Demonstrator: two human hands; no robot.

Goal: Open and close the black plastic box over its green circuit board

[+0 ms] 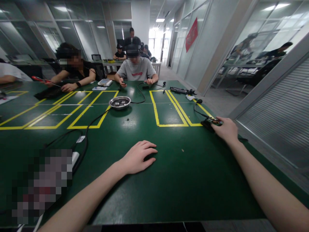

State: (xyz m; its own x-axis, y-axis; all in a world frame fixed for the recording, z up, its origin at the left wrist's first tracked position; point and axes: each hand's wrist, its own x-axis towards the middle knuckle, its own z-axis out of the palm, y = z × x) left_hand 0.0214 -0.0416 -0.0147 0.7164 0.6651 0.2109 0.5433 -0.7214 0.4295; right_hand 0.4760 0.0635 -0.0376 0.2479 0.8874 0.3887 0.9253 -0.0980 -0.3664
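Note:
My left hand (140,157) rests palm down on the green tabletop (169,190), fingers stretched out and holding nothing. Further off, at the table's right side, my right hand (226,130) grips a small dark device with exposed circuit parts (210,123). My thumb and fingers close on its right end, and the fingers partly hide it. A black cable with a round black head (199,101) runs down toward the device; whether they are joined I cannot tell.
Yellow tape rectangles (158,112) mark the table. A metal dish (120,102) holds small metal parts. Black cables (88,129) cross at left, near a blurred-out object (45,183). A folded black tripod (182,91) lies at the far right. Two people (136,67) (79,69) work opposite.

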